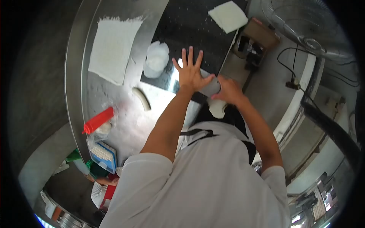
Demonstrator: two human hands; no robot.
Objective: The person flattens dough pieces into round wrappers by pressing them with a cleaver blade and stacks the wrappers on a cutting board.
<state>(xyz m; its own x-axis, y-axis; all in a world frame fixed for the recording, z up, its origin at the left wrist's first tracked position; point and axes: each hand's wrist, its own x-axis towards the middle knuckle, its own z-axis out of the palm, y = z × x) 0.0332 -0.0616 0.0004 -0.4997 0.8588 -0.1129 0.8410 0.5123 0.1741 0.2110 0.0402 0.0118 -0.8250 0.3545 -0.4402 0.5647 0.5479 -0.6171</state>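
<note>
My left hand point(191, 75) is stretched out with its fingers spread, over the near end of a black board point(182, 26). Between my two hands lies a flat grey scraper-like blade point(210, 84); its exact kind is hard to tell. My right hand point(229, 91) grips the right end of this blade, thumb toward me. Just below my right hand, a pale piece of dough point(217, 108) hangs at the board's near edge. Left of my left hand sits a whitish rounded mound point(156, 60), and a curved dough strip point(142, 99) rests on the metal table.
A white cloth point(114, 51) lies on the metal table point(125, 114) at left. Nearer are a red squeeze bottle point(99, 120) and a blue tray point(108, 161). A white square sheet point(228, 17) is at the far right, beside a cardboard box point(262, 34). Another person point(102, 192) is at lower left.
</note>
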